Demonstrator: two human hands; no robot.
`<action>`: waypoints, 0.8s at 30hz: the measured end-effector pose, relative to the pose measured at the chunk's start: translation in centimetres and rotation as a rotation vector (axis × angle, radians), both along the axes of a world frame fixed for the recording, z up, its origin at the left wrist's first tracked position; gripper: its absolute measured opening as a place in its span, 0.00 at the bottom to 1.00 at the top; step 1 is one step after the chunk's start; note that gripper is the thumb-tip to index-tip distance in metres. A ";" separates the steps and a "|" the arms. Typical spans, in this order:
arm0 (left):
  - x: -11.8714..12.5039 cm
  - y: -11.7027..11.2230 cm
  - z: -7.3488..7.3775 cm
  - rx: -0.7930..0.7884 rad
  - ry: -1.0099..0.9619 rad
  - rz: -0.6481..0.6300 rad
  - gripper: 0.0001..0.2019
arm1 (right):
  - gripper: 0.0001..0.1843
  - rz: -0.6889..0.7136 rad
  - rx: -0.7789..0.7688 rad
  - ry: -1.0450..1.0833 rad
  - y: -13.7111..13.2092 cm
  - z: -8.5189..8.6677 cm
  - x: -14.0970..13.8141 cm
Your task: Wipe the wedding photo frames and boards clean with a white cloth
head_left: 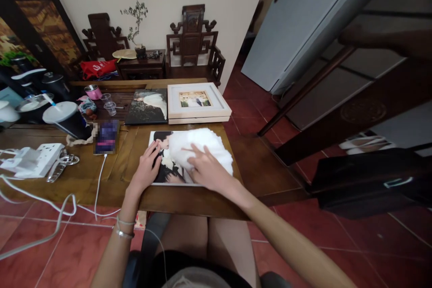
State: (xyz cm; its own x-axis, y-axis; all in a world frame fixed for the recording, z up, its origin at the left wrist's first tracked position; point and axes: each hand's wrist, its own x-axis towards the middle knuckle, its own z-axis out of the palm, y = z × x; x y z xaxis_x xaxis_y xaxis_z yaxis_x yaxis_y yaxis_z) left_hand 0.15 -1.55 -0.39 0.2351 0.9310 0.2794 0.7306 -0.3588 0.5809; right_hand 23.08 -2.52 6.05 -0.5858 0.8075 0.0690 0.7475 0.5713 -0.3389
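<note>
White cloth point(218, 144) lies under splayed right hand point(208, 168), left hand point(147, 164) flat on photo point(166, 162), each grip apart

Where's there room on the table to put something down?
There's a bare patch of table between the white charging cable and the left hand, and another between that cable and the clear clip. A thin strip runs along the near edge, below the photo. It's crowded at the left, with the power strip and black cup.
</note>
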 end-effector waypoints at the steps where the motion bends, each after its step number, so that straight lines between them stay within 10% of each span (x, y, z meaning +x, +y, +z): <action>1: 0.0 0.0 0.0 -0.004 -0.001 0.000 0.23 | 0.18 -0.026 -0.005 -0.021 1.5 -0.1 -0.4; 7: 0.0 -0.2 0.3 -0.008 -0.032 0.002 0.23 | 0.16 -0.134 0.065 -0.127 4.1 -1.6 -2.4; 17: 0.0 0.1 -0.1 0.000 -0.028 0.011 0.23 | 0.15 0.111 -0.043 -0.057 -9.2 -0.9 -0.3; 24: 0.0 0.1 -0.1 -0.020 -0.026 0.001 0.23 | 0.21 0.029 -0.002 -0.042 -3.0 -0.1 -0.8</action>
